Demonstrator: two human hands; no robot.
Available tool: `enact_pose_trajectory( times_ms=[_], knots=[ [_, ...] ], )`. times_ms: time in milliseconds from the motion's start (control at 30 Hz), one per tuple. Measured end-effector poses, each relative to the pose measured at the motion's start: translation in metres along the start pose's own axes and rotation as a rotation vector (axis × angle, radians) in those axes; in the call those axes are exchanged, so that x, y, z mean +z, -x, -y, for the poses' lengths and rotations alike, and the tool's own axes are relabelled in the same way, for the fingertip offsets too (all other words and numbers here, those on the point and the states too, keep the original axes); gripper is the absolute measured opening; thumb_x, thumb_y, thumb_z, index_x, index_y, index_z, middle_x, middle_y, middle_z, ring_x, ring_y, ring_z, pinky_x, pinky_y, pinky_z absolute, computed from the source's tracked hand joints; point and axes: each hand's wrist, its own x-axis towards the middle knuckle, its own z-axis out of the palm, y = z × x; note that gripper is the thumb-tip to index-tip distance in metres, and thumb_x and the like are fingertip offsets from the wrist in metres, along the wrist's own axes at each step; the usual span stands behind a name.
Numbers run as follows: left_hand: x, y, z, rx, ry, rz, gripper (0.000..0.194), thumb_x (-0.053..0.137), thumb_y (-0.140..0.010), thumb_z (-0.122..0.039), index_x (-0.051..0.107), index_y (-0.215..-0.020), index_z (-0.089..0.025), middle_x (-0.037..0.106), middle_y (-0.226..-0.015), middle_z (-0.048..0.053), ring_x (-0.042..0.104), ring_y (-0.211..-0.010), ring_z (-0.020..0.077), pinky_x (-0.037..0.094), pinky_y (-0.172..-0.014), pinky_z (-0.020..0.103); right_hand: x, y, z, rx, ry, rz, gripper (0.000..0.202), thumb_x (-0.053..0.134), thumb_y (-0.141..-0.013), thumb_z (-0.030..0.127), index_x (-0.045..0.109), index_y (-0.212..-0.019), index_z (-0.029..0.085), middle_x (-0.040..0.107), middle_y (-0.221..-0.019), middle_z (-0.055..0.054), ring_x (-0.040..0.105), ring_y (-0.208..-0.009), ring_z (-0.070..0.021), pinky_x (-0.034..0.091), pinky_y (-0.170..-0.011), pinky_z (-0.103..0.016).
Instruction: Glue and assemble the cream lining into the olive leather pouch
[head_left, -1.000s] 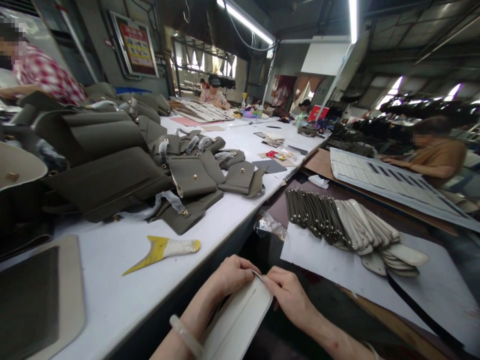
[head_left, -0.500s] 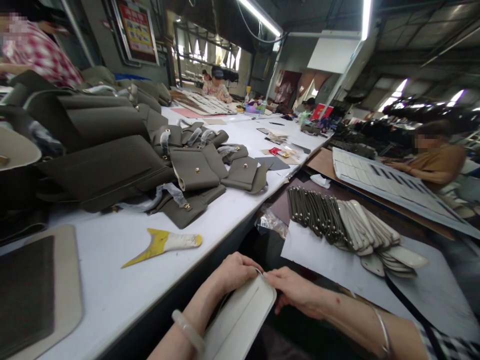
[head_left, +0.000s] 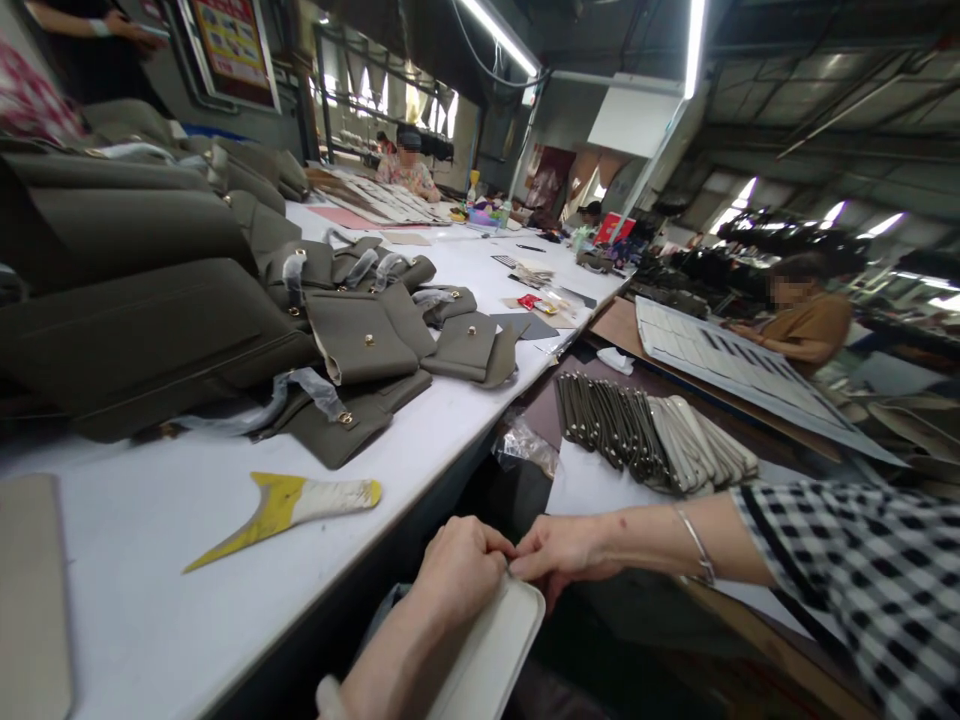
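Fingers of the left hand [head_left: 459,572] and right hand [head_left: 568,546] pinch the far end of a cream panel [head_left: 496,645], held just right of a white table [head_left: 161,615]; a yellow-and-white piece [head_left: 289,508] lies left of the hands, grey-green bags [head_left: 371,340] farther back.
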Motion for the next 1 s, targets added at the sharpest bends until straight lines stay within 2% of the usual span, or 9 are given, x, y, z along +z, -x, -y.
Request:
enact_pose_trajectory(
  times_ms=[167,267,367,467,567,667,800,900,1000],
  knots=[
    [-0.002,-0.003,0.004,0.017,0.053,0.043,0.043,0.048,-0.066,-0.02,0.08,-0.094,-0.028,0.078,-0.085,0.002,0.068,-0.084,0.023,0.049,-0.076,0.031,0.005,0.0,0.004,0.084,0.093,-0.062,0.036,0.078,-0.067,0.051,0.068,-0.073,0.016,0.065,-0.063,0.0,0.062,-0.052,-0.0108,0.05,-0.046,-0.018],
    [-0.009,-0.002,0.01,0.042,0.123,0.121,0.045,0.05,-0.065,-0.019,0.079,-0.098,-0.024,0.077,-0.086,0.0,0.069,-0.085,0.0218,0.05,-0.075,0.027,0.005,0.001,0.012,0.161,0.187,-0.052,0.039,0.074,-0.07,0.055,0.07,-0.082,0.019,0.068,-0.075,-0.002,0.062,-0.05,-0.0115,0.049,-0.041,-0.02],
    [-0.017,0.009,0.014,0.01,0.153,0.12,0.061,0.054,-0.064,-0.02,0.068,-0.123,-0.019,0.073,-0.116,0.002,0.066,-0.104,0.0228,0.05,-0.088,0.026,-0.002,-0.003,0.02,0.21,0.28,0.001,0.043,0.075,-0.067,0.057,0.071,-0.086,0.018,0.07,-0.086,-0.007,0.063,-0.051,-0.0143,0.049,-0.039,-0.024],
    [-0.024,0.034,0.012,-0.092,0.107,0.015,0.072,0.055,-0.068,-0.022,0.053,-0.139,-0.014,0.059,-0.138,0.01,0.059,-0.12,0.0263,0.045,-0.101,0.033,-0.009,-0.008,0.022,0.196,0.31,0.055,0.04,0.078,-0.065,0.051,0.072,-0.083,0.016,0.069,-0.085,-0.008,0.063,-0.055,-0.0162,0.05,-0.039,-0.025],
    [-0.03,0.066,0.005,-0.205,-0.009,-0.134,0.061,0.054,-0.075,-0.028,0.056,-0.135,-0.018,0.06,-0.137,0.009,0.057,-0.121,0.0284,0.043,-0.104,0.04,-0.011,-0.008,0.02,0.139,0.326,0.054,0.034,0.075,-0.068,0.044,0.073,-0.088,0.017,0.068,-0.086,-0.007,0.062,-0.064,-0.0162,0.05,-0.044,-0.023],
    [-0.028,0.101,0.001,-0.301,-0.091,-0.26,0.052,0.053,-0.081,-0.034,0.059,-0.132,-0.022,0.061,-0.135,0.005,0.055,-0.124,0.0277,0.039,-0.107,0.042,-0.009,-0.004,0.015,0.06,0.288,0.041,0.036,0.071,-0.073,0.037,0.072,-0.106,0.022,0.068,-0.098,-0.006,0.061,-0.079,-0.0172,0.049,-0.052,-0.022],
    [-0.01,0.143,0.009,-0.432,-0.11,-0.369,0.054,0.046,-0.087,-0.043,0.053,-0.136,-0.023,0.056,-0.142,0.004,0.056,-0.123,0.0284,0.043,-0.103,0.043,-0.008,-0.003,0.001,-0.026,0.147,0.012,0.052,0.074,-0.07,0.032,0.066,-0.122,0.028,0.067,-0.111,-0.006,0.059,-0.092,-0.0203,0.048,-0.064,-0.026],
    [0.006,0.167,0.021,-0.538,-0.083,-0.434,0.058,0.045,-0.087,-0.051,0.051,-0.138,-0.023,0.053,-0.145,0.005,0.055,-0.124,0.0292,0.048,-0.097,0.041,-0.01,-0.008,-0.011,-0.204,0.153,0.021,0.054,0.072,-0.073,0.035,0.065,-0.126,0.026,0.068,-0.11,-0.005,0.06,-0.097,-0.0216,0.05,-0.077,-0.031],
    [0.015,0.182,0.029,-0.588,-0.036,-0.493,0.055,0.05,-0.085,-0.049,0.054,-0.134,-0.025,0.057,-0.14,0.005,0.055,-0.124,0.0293,0.045,-0.101,0.042,-0.012,-0.014,-0.01,-0.4,0.277,0.058,0.056,0.068,-0.076,0.032,0.062,-0.131,0.021,0.069,-0.112,-0.006,0.061,-0.102,-0.0242,0.049,-0.089,-0.036]
  ],
)
